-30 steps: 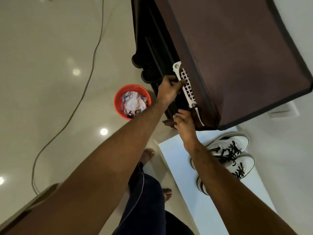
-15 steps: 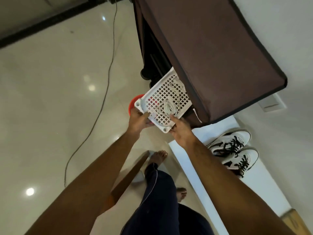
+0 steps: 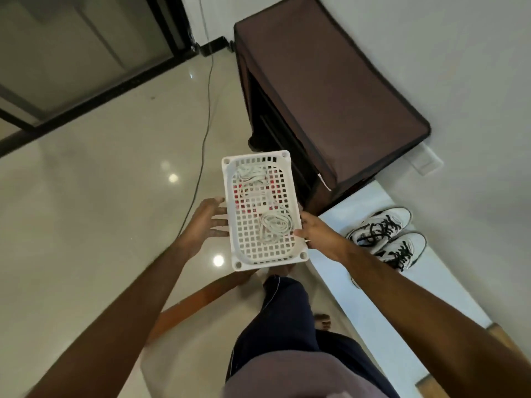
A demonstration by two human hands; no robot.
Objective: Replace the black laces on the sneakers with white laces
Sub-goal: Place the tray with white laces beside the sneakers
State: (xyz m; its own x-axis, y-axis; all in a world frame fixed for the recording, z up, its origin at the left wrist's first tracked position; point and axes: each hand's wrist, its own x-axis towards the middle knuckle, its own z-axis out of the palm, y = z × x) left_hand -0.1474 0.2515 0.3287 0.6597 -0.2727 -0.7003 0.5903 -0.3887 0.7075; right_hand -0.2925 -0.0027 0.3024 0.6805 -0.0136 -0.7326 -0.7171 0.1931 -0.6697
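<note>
We hold white perforated basket [image 3: 263,209] between both hands: left hand [image 3: 205,224] flat, fingers spread against left wall; right hand [image 3: 317,235] gripping right rim. White laces [image 3: 274,226] coiled inside. Black-laced sneakers [image 3: 386,235] sit on white table [image 3: 356,285], right of basket, nearer right hand; basket's long axis points away from us.

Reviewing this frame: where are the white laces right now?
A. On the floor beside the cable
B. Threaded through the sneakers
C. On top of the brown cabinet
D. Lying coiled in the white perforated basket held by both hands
D: two coils of white laces lie in the white basket, held between the left hand and right hand; the sneakers carry black laces.
</note>
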